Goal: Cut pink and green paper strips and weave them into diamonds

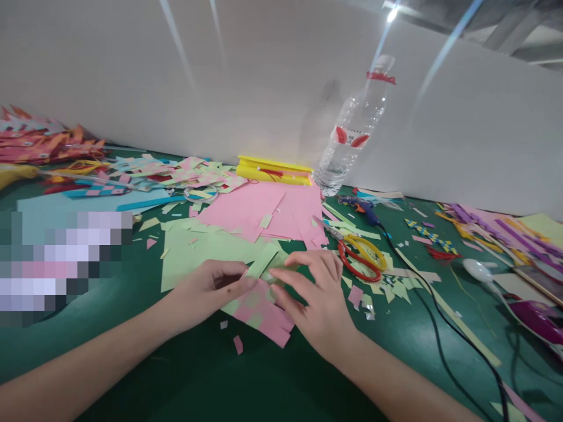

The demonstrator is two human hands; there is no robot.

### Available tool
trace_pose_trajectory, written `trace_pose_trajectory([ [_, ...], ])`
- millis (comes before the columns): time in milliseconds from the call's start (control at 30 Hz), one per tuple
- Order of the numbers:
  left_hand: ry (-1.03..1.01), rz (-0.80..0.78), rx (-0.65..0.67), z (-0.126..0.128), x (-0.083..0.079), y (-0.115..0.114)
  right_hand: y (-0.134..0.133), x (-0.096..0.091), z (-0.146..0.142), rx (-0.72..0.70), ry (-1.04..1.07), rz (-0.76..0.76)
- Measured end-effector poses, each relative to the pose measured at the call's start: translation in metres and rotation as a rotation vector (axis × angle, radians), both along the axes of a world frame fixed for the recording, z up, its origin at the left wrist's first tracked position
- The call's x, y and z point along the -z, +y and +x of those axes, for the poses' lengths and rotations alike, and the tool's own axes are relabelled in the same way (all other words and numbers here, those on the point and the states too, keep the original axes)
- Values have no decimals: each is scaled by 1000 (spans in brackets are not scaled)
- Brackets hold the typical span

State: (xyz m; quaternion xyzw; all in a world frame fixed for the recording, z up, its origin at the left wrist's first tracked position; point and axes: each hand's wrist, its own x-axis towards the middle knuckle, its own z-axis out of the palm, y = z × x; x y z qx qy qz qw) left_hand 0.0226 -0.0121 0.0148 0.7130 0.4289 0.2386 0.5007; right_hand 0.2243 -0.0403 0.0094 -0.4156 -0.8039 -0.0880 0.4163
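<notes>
Pink and light green paper strips are woven into a checked piece (259, 313), its pink strip ends pointing toward me. My left hand (211, 293) pinches the piece's upper left edge between thumb and fingers. A light green strip (263, 261) stands up by the left fingertips. My right hand (319, 299) holds the right side with thumb and index fingertips close together, its other fingers raised and curved. Part of the weave is hidden under the fingers. Behind it lie a green paper sheet (185, 255) and pink sheets (246, 205).
Red and yellow scissors (360, 258) lie right of my hand among scraps. Beyond are a glue gun (363, 208) with a black cable, a leaning plastic bottle (352, 135) and a yellow roll (275, 170). A white-headed purple object (534, 319) is far right; paper crafts (44, 140) pile up left.
</notes>
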Motion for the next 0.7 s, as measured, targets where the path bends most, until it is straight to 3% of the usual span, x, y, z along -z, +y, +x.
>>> trace_pose_trajectory([
  [333,0,-23,67,-1,-1,-1,0,0,-1,-31,-22,43],
  [700,47,7,53,-1,-1,0,1,3,-2,-56,19,-32],
])
